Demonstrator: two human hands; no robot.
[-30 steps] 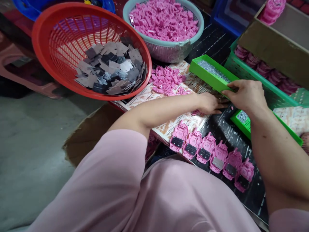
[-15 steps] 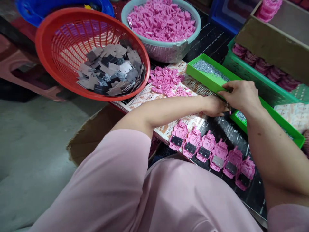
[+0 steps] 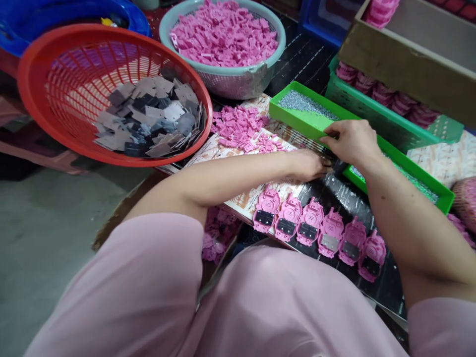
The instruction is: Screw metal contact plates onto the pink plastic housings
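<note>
L hand point(image 3: 307, 166) lies low over a printed sheet point(image 3: 256, 186), fingers curled in, R hand point(image 3: 351, 143) half-closed w/ fingertips point(image 3: 329, 134) pinched at the rim of a green tray point(image 3: 288, 115) of tiny silver bits; can't tell if either has hold of anything. Just below, 6 pink plastic housings point(image 3: 310, 223) sit in a row on black plastic sheeting point(image 3: 345, 196), loose pink parts point(image 3: 238, 126) lie on the printed sheet, & a red basket point(image 3: 37, 84) of grey plates point(image 3: 148, 116) sits to the left

A loose pale pink top point(image 3: 282, 302) has wide, short sleeves point(image 3: 122, 277).
</note>
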